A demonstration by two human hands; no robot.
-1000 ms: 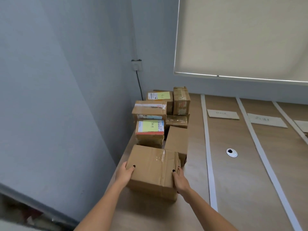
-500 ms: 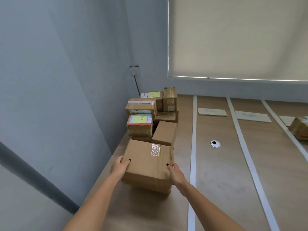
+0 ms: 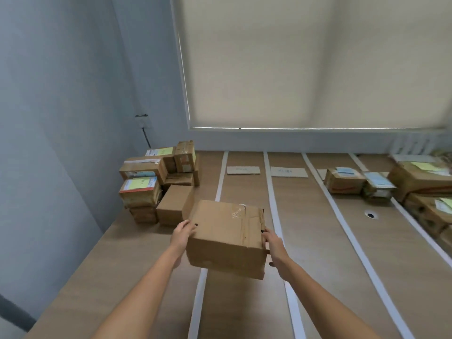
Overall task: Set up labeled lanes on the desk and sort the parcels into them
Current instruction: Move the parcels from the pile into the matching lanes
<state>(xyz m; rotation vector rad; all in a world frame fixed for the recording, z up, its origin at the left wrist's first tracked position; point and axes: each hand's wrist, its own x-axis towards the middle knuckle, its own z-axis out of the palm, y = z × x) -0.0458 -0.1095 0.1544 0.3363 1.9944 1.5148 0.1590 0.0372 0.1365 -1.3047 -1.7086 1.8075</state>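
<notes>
A plain brown cardboard parcel [image 3: 226, 237] with clear tape on top hangs above the wooden desk [image 3: 117, 263], over the first white tape strip [image 3: 221, 177]. My left hand [image 3: 182, 234] grips its left side and my right hand [image 3: 272, 243] grips its right side. Behind it, in the desk's far left corner, stands a pile of unsorted parcels [image 3: 156, 182], some with yellow-green notes. White tape strips split the desk into lanes. Cardboard label cards [image 3: 243, 170] lie at the far ends of two lanes.
Sorted parcels [image 3: 342, 181] and bigger boxes [image 3: 420, 177] fill the lanes at the right. A round cable hole [image 3: 370, 214] sits in a right lane. The grey wall runs along the desk's left edge, with a socket and cable [image 3: 144, 126]. A closed blind covers the window behind.
The parcel has been lifted off the desk and carried right, from beside the pile to above the first tape strip. My view has swung right, showing the parcels in the right lanes.
</notes>
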